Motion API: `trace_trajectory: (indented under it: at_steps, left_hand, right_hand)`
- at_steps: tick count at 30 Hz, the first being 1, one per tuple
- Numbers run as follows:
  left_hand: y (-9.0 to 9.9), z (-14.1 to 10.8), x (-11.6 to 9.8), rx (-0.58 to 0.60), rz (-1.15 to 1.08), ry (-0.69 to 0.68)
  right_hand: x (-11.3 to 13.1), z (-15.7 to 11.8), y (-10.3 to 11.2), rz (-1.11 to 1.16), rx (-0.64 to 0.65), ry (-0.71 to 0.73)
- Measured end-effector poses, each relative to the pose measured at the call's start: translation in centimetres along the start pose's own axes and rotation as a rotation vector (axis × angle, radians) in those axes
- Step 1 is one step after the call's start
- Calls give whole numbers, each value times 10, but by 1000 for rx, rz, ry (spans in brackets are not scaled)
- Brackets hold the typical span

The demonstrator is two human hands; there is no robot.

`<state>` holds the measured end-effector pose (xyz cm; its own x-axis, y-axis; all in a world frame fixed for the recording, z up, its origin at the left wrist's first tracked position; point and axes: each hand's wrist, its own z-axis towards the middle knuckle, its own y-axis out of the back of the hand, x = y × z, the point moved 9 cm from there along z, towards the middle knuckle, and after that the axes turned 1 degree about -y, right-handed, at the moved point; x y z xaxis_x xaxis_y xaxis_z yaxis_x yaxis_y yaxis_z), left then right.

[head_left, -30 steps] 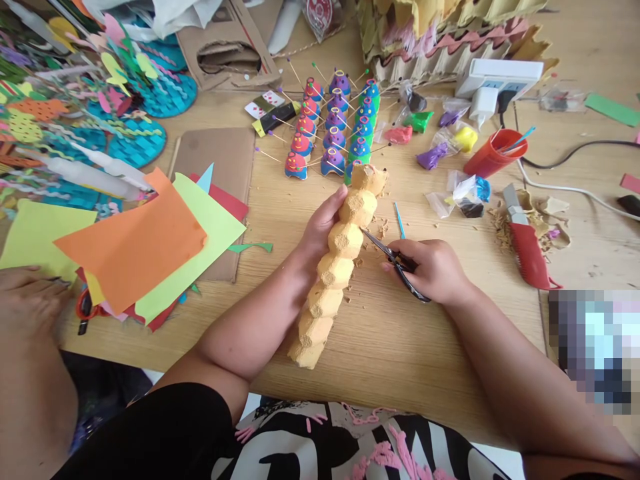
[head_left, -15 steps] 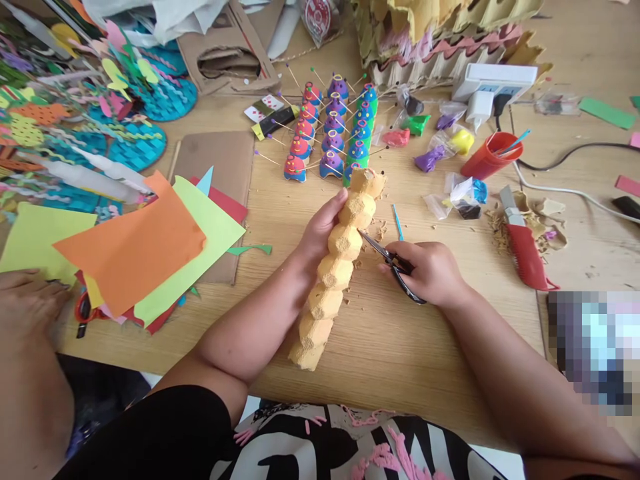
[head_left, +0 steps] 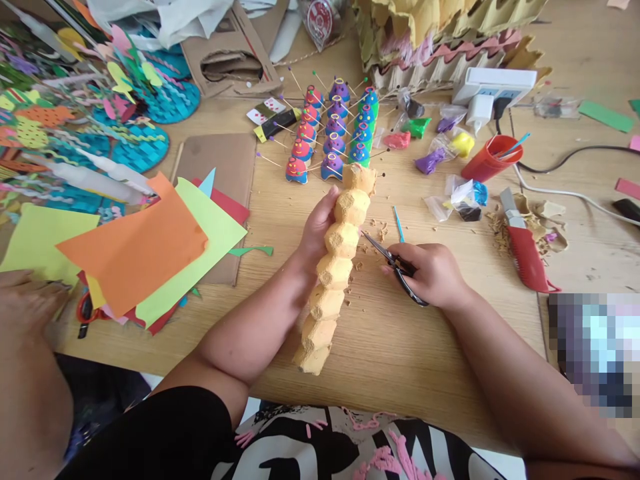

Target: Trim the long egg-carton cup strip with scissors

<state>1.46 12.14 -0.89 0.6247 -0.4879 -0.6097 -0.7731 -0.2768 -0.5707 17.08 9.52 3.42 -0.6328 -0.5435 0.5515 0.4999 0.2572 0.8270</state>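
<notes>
A long yellow egg-carton strip point(head_left: 334, 272) with several bumps slants across the middle of the view. My left hand point(head_left: 319, 230) is wrapped round its left side near the upper end, thumb up, with most fingers hidden beneath it. In my right hand point(head_left: 431, 272) are black-handled scissors point(head_left: 397, 265), their narrow tips pointing up and left, close to the strip's right edge. Small brown scraps point(head_left: 383, 231) lie beside the blades. Past the strip's top end stand painted bumpy figures in red point(head_left: 298, 169), purple point(head_left: 332, 165) and green-blue point(head_left: 359, 152) rows, with pins sticking out.
Coloured paper sheets point(head_left: 135, 247) lie on cardboard point(head_left: 215, 150) at left, near another person's hand point(head_left: 30, 303). On the right are a red cup point(head_left: 493, 160), a red-handled knife point(head_left: 527, 257), clay bags point(head_left: 430, 160) and a power strip point(head_left: 495, 83). Egg cartons point(head_left: 440, 60) are stacked behind.
The strip's upper part has shifted slightly left with my left hand, and its lower end slightly right. A small gap now shows between the scissor tips and the strip.
</notes>
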Motion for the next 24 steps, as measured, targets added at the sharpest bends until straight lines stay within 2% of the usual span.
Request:
trace_trajectory:
  at_steps: [4, 9, 16, 24]
  left_hand:
    - [1, -1, 0, -18, 21, -70]
    - [0, -1, 0, -4, 15, -95]
    - [-1, -4, -6, -16, -4, -36]
    - [-6, -3, -3, -9, -7, -66]
  right_hand:
    - [-1, -1, -1, -19, -13, 2]
    - [-3, -1, -2, -33, -11, -10]
    - [-8, 0, -2, -35, 13, -70]
    - [-2, -1, -4, -52, 1, -2]
